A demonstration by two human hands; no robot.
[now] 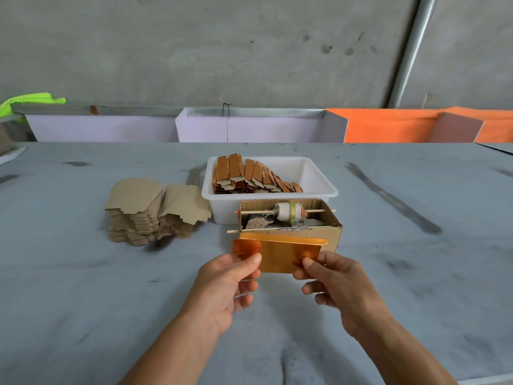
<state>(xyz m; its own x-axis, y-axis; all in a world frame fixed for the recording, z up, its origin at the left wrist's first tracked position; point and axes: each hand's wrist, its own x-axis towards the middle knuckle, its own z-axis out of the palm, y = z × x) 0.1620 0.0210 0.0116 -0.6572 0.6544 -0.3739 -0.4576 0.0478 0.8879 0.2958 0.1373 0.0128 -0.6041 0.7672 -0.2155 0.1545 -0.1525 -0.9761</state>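
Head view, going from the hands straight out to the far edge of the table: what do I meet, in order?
left hand and right hand pinching the gold card → cardboard box with the roller → white tub of folded pieces → lilac panel

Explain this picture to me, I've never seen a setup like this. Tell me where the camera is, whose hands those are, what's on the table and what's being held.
There is no machine here. A person wears one camera on the head, looking forward and down, so you see their own two bare arms.

The left hand and right hand each pinch an end of a shiny gold card, held above the grey table.

On the table lie a stack of flat brown blanks, a white tub holding folded pieces, and a small cardboard box with a roller on a stick across its open top.
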